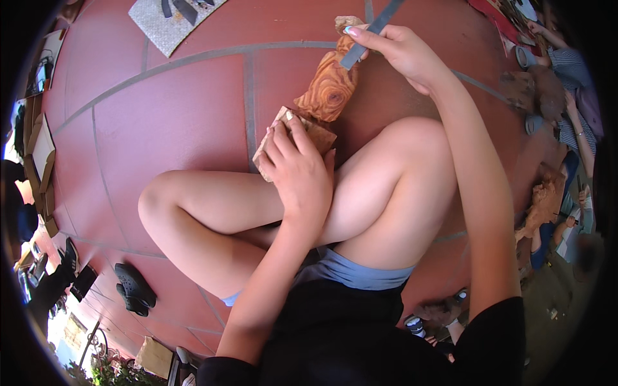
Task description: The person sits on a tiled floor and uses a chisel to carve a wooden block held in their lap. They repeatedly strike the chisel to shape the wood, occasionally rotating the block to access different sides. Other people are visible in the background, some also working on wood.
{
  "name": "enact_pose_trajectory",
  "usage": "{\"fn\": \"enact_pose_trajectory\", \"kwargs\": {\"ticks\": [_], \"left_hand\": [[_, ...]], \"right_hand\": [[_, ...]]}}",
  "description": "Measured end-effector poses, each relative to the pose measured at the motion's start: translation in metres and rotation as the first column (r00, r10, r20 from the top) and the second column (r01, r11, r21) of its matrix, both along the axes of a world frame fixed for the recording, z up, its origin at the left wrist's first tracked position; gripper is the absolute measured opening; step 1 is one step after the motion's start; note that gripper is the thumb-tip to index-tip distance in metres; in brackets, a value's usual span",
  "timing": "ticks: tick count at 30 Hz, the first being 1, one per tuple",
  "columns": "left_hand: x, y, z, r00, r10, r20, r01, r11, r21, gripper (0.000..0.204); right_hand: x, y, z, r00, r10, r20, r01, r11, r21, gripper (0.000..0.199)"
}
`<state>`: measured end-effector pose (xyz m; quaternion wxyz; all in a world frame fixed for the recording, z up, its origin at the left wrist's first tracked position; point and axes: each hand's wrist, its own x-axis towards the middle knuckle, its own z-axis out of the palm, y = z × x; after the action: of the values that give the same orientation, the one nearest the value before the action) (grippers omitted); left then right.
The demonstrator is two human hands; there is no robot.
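A carved wooden piece [330, 90] with swirling orange-brown grain lies slantwise beyond my crossed legs. Its paler, blocky end [317, 134] is nearest me. Over that block my left hand [296, 164] is closed, fingers bent across its top; the thumb is partly hidden. At the far, narrower end, my right hand [409, 56] pinches a flat, stiff-looking grey strip [354, 58] between thumb and fingers. The strip crosses over the carving's narrow part; whether it touches the wood I cannot tell. I cannot make out if it is a file or a strip of sandpaper.
Red floor tiles [174, 128] surround me. A speckled light mat [164, 29] with dark strips lies at the far left. A pair of dark clogs [134, 289] stands at left. Other people sit along the right, one near a large wood carving [544, 199].
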<state>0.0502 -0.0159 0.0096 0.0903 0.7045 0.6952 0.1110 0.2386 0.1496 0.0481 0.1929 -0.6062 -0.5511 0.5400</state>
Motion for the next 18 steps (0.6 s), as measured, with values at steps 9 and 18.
{"fn": "enact_pose_trajectory", "kwargs": {"ticks": [9,18], "left_hand": [[-0.02,0.074,-0.007,0.958,0.05,0.284,0.006,0.981,-0.196,0.067],[-0.026,0.149,-0.037,0.858,0.222,0.463,0.132,0.777,-0.616,0.1]], "right_hand": [[0.018,-0.002,-0.012,0.996,-0.06,-0.07,0.055,0.996,-0.074,0.048],[0.013,0.002,-0.014,0.974,-0.125,-0.188,0.123,0.992,-0.026,0.046]]}}
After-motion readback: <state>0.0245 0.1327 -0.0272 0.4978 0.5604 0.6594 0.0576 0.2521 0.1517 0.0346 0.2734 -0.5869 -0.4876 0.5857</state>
